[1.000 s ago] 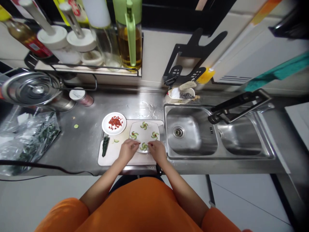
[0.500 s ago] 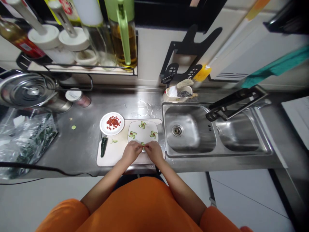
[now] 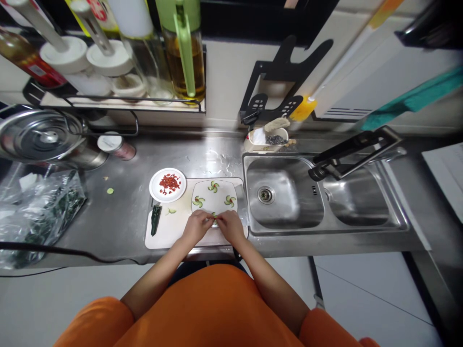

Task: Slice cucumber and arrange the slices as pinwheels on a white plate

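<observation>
My left hand (image 3: 197,226) and my right hand (image 3: 230,226) meet at the near edge of a squarish white plate (image 3: 213,196), fingertips pinched close together. Whatever small thing is between them is too tiny to make out. Just under the fingertips a bit of green cucumber shows, mostly hidden. Three pinwheels of curved cucumber slices with red centres lie on the plate, one of them a cucumber pinwheel (image 3: 198,202) at its left. To the left, a round white plate (image 3: 154,187) carries small red pieces that look like goji berries.
Under the plates is a white cutting board (image 3: 170,236), with a dark green cucumber piece (image 3: 155,220) and pale slices (image 3: 171,211). A double sink (image 3: 285,193) adjoins on the right. A plastic bag of greens (image 3: 47,212) and a steel pot (image 3: 47,137) stand left.
Both hands stay at the plate's near edge, with barely any shift of the fingertips. The plates and the cucumber pieces have not moved.
</observation>
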A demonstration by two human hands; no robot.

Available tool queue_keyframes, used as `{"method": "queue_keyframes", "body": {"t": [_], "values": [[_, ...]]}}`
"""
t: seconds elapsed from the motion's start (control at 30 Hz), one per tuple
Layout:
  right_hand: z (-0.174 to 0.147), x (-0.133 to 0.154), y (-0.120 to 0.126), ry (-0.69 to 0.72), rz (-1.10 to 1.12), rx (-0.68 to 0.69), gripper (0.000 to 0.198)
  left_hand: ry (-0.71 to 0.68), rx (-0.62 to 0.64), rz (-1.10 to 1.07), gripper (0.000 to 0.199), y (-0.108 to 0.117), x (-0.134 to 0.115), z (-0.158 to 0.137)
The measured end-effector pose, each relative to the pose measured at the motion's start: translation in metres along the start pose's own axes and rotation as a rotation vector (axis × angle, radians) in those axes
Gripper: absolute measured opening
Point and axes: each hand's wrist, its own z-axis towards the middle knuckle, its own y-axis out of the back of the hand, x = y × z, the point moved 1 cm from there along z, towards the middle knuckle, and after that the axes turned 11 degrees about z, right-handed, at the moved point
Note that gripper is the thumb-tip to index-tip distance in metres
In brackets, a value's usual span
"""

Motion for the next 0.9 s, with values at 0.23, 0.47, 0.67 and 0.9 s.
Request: {"method": "queue_keyframes", "body": {"t": [0.23,0.47,0.67,0.9], "values": [[0.001,0.001,0.002,-0.016,0.007,0.005,0.012,-0.014,0.046,0.002,0.009,0.003,0.002,0.002],[0.001,0.001,0.002,-0.029,-0.042,0.057,0.013,-0.010,0.103,0.004,0.012,0.005,-0.002,0.005],[0.000,0.001,0.000,-0.044,-0.036,-0.002,0.010,0.006,0.182,0.039,0.019,0.006,-0.004,0.008],[0.002,0.002,-0.002,-0.017,-0.015,0.021,0.010,0.007,0.232,0.069,0.024,0.007,-0.005,0.011]]}}
